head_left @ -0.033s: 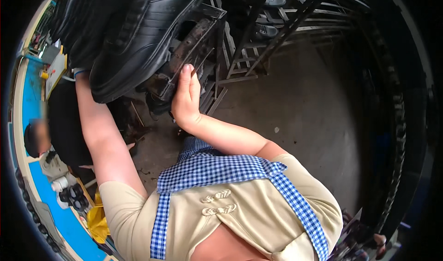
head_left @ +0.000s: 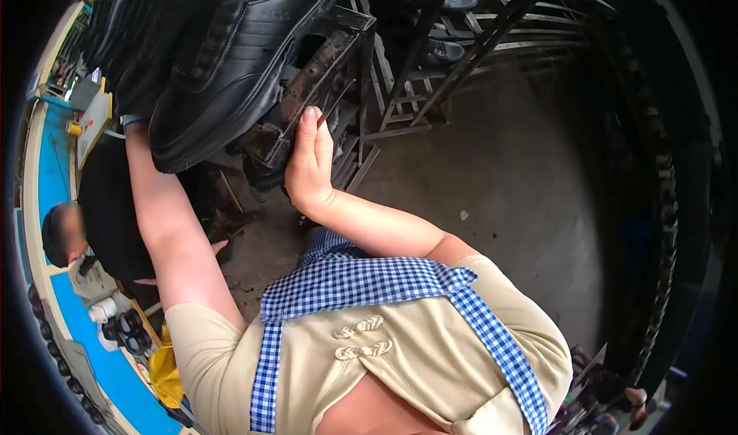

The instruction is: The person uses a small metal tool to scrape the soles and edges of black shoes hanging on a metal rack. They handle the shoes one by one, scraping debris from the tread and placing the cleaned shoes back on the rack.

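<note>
Several black shoes stand in front of me on a dark, worn metal rack (head_left: pixel 338 46). The nearest black shoe (head_left: pixel 250 58), with its toe toward me, is large in view. My right hand (head_left: pixel 311 170) is at the rack's right edge, thumb on top and fingers close together against the frame; part of its grip is hidden. On the left my bare forearm (head_left: pixel 165 204) reaches up to a pale band at the wrist. Beyond that, the shoes hide my left hand, so its fingers do not show.
Slatted racks with grey shoes (head_left: pixel 460 0) stand at the far right, beside a dark grey floor (head_left: pixel 492 181). To the left, a person in black (head_left: pixel 115 204) is close to my left arm, by a blue-topped bench (head_left: pixel 108 373) with a white roll (head_left: pixel 101 310) and a yellow cloth (head_left: pixel 165 370).
</note>
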A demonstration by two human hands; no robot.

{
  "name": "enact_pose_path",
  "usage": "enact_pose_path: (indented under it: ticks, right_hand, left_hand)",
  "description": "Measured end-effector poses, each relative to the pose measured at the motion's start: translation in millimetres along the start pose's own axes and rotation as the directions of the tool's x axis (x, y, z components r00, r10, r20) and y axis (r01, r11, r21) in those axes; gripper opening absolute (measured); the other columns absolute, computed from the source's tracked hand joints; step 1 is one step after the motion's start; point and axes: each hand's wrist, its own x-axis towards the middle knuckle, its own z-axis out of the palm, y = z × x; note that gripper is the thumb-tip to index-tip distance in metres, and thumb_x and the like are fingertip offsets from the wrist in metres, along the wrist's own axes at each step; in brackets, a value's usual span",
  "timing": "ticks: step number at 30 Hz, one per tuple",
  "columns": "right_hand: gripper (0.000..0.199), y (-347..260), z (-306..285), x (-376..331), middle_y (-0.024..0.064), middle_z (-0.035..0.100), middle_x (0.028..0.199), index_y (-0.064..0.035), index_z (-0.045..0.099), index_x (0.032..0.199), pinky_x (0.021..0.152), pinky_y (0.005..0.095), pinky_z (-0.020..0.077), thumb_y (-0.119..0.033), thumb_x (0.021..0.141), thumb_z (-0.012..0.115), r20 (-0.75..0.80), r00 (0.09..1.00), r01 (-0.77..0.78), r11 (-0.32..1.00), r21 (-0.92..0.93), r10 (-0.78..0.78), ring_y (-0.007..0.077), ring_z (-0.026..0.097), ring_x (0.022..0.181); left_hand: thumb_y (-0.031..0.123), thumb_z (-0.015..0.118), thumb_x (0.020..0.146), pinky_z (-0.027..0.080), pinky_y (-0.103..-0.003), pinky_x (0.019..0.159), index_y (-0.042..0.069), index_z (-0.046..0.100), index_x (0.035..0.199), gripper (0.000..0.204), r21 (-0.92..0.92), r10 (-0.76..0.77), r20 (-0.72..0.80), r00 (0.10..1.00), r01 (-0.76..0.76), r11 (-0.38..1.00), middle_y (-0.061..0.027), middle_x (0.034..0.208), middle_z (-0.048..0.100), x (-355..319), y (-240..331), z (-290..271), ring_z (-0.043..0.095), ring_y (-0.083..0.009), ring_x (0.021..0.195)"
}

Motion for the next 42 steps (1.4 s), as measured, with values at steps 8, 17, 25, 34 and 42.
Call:
enact_pose_path:
  ticks: [8,17,25,34,42]
  right_hand:
    - [0.032,79.0,62.6,-62.8,-0.0022,0.044,0.079,-0.0023,0.05,0.093,0.067,0.0258,0.0362,-0.026,0.11,0.038,-0.105,0.994,0.041,0.996,0.081,-0.032,0.0091,0.038,0.074]
    - [0.036,147.0,69.5,-141.3,-0.0045,0.055,0.088,-0.0072,0.058,0.093,0.074,0.0232,0.0393,-0.034,0.109,0.041,-0.163,0.985,0.076,0.993,0.093,-0.06,0.0063,0.045,0.08]
    - [0.042,223.8,69.2,-86.1,0.0052,0.067,0.108,-0.0023,0.064,0.11,0.086,0.0292,0.0494,-0.039,0.107,0.044,-0.227,0.972,-0.004,0.968,0.249,0.062,0.0136,0.062,0.094]
    - [0.043,219.0,0.4,30.1,0.0105,0.068,0.109,0.0012,0.063,0.116,0.087,0.035,0.0525,-0.037,0.105,0.047,-0.18,0.982,-0.031,0.988,0.152,0.059,0.0212,0.066,0.098]
    - [0.038,251.7,-22.4,129.6,0.0135,0.069,0.108,0.0016,0.064,0.115,0.084,0.0375,0.0559,-0.032,0.103,0.052,-0.099,0.987,-0.104,0.976,0.192,0.125,0.0255,0.069,0.096]
  left_hand:
    - [0.04,0.046,0.098,0.048,-0.047,0.104,0.012,0.055,0.135,0.048,0.035,-0.025,0.055,0.998,0.023,0.999,-0.0103,0.135,0.06,45.3,29.1,-79.9,0.058,-0.0294,0.122]
    - [0.042,0.043,0.099,0.05,-0.049,0.103,0.011,0.055,0.135,0.049,0.06,-0.056,0.132,0.99,0.048,0.997,-0.0109,0.134,0.061,44.7,25.9,-168.2,0.06,-0.0292,0.12]
    - [0.043,0.039,0.1,0.051,-0.05,0.101,0.01,0.056,0.134,0.051,0.068,-0.133,0.162,0.978,0.124,0.99,-0.0111,0.133,0.061,79.2,-11.9,-154.7,0.061,-0.0297,0.118]
    - [0.025,0.06,0.095,0.04,-0.039,0.11,0.008,0.052,0.135,0.044,0.433,0.112,0.41,0.905,-0.302,0.849,-0.0099,0.14,0.057,115.7,-72.7,-149.0,0.053,-0.0282,0.128]
    - [0.044,0.053,0.098,0.043,-0.049,0.103,0.011,0.054,0.131,0.047,0.187,0.245,0.298,0.922,-0.309,0.933,-0.0108,0.133,0.058,180.7,-94.1,-174.8,0.053,-0.0286,0.123]
